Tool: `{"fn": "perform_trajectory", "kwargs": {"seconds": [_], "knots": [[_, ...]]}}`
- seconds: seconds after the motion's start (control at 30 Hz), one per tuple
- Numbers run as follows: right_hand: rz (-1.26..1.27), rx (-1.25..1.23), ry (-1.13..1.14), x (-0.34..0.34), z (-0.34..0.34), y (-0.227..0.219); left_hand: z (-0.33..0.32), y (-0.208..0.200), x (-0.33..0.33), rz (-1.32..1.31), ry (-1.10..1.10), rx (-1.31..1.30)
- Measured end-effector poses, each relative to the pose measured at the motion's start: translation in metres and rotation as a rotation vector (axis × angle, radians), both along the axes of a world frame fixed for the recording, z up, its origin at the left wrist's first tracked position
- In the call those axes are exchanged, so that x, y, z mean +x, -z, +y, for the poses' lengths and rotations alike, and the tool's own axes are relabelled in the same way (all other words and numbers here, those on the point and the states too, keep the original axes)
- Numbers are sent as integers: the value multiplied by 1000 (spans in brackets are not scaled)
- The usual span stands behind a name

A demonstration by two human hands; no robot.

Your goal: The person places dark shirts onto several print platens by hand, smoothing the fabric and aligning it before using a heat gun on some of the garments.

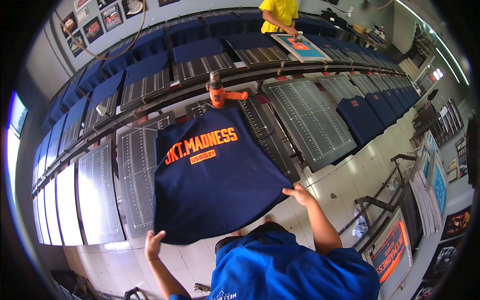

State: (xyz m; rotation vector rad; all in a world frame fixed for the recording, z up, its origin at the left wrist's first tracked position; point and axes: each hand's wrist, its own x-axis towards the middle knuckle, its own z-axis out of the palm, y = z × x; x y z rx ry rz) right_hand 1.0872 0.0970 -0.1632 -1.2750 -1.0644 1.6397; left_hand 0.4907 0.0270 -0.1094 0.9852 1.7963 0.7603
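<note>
A dark navy T-shirt (220, 187) with orange lettering printed across its upper part is stretched out in front of me. My left hand (154, 243) grips its near left corner, thumb on top. At the near right corner, my right hand (298, 193) pinches the hem. The shirt's near edge hangs in the air between both hands, while its far part lies over a grey printing board marked with white measuring lines (272, 135). Just beyond the shirt stands an orange heat gun (218, 95), touched by neither hand.
Bare boards (305, 120) flank the shirt, and navy shirts (367, 117) cover others to the right. Across the rail, a person in yellow (279, 15) handles a framed screen (301, 46). More screens (392, 250) lean at the right. A cable (117, 118) runs along the left.
</note>
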Motion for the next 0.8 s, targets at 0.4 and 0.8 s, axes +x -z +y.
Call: {"fn": "perform_trajectory", "kwargs": {"seconds": [0.4, 0.8], "knots": [[324, 938, 625, 174, 63, -293, 64, -249, 144, -523, -339, 1054], [-4, 651, 554, 368, 173, -375, 181, -299, 435, -841, -335, 823]]}}
